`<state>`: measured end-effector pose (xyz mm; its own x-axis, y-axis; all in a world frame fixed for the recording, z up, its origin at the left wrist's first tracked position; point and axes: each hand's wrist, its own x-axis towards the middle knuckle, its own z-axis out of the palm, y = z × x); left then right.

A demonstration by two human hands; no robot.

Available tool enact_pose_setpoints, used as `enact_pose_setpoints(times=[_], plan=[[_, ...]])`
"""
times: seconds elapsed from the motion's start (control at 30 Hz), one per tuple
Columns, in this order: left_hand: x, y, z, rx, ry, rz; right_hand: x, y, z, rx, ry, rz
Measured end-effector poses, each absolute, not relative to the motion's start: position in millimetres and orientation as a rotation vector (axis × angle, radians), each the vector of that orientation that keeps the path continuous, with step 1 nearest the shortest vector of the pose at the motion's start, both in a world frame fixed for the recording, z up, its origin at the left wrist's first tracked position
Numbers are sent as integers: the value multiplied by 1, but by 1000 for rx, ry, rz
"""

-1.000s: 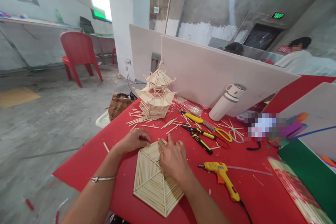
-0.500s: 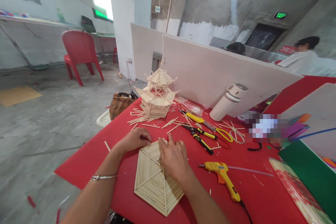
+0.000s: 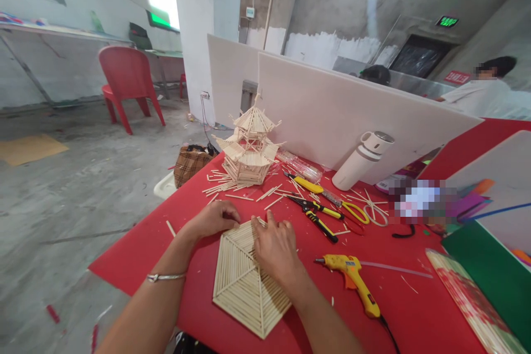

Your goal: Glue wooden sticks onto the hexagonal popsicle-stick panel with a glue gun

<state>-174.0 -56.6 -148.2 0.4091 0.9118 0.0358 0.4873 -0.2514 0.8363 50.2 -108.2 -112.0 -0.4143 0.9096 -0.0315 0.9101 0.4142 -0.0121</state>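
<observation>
A hexagonal panel of thin wooden sticks (image 3: pixel 238 293), with ribs running out from its centre, lies flat on the red tabletop. My left hand (image 3: pixel 215 218) is at its far left corner, fingers curled in and thumb against the edge. Across the panel's far right part rests my right hand (image 3: pixel 274 243), palm down, fingers stretched towards the far edge and covering some of the sticks. Beyond both hands stands a small pagoda model (image 3: pixel 251 146) built of the same sticks. Loose sticks (image 3: pixel 226 183) are scattered around its base.
Right of the panel lies a yellow glue gun (image 3: pixel 352 276) with its cord. Farther back are black-and-yellow pliers (image 3: pixel 317 218), a yellow utility knife (image 3: pixel 307 184), scissors (image 3: pixel 352 212) and a tilted white bottle (image 3: pixel 363 160). White boards (image 3: pixel 332 105) stand along the back. A person (image 3: pixel 485 88) is beyond.
Both hands keep their places on the panel. The view has shifted very slightly; nothing on the table has visibly moved.
</observation>
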Motion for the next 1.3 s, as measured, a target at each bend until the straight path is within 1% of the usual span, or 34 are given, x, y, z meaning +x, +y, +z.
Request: enact_pose_setpoints(times=[1.3], plan=[[-171,-59,-145,1829,1234,707,51,-108,-111,1688,2612,-39]])
